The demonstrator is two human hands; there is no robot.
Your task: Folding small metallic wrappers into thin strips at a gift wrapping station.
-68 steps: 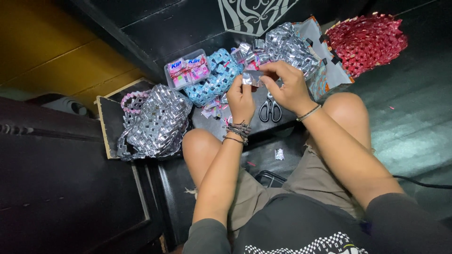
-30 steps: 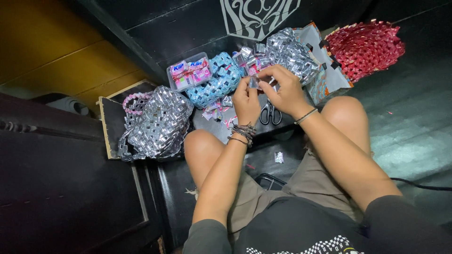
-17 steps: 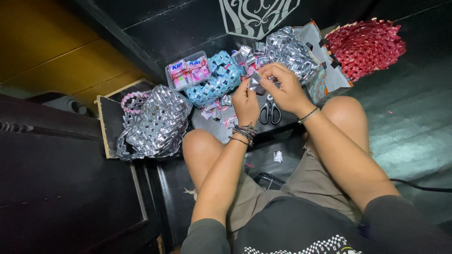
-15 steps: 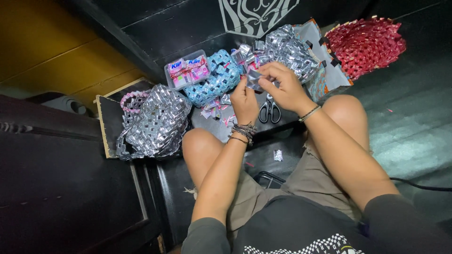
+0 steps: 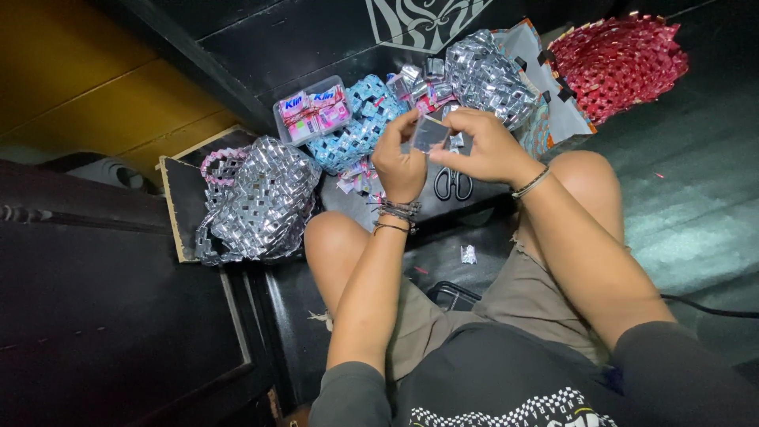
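hands folding a small silvery foil wrapper piece (image 5: 429, 133) above the knees.

left hand (image 5: 401, 162) and right hand (image 5: 484, 148) both pinch the foil wrapper piece between thumb and fingertips, the left at its left edge, the right at its right edge, fingers curled closed on it; it is held in the air over a dark board, just above a pair of scissors (image 5: 452, 183) lying there. a silver woven bag (image 5: 257, 202) with a pink handle sits at the far left beside the left knee. a clear plastic box (image 5: 311, 111) of pink and blue wrappers touches a blue woven piece (image 5: 356, 130). behind the hands lies a second silver woven piece (image 5: 486, 75), and a red woven bag (image 5: 621, 59) is at the far right, well apart.
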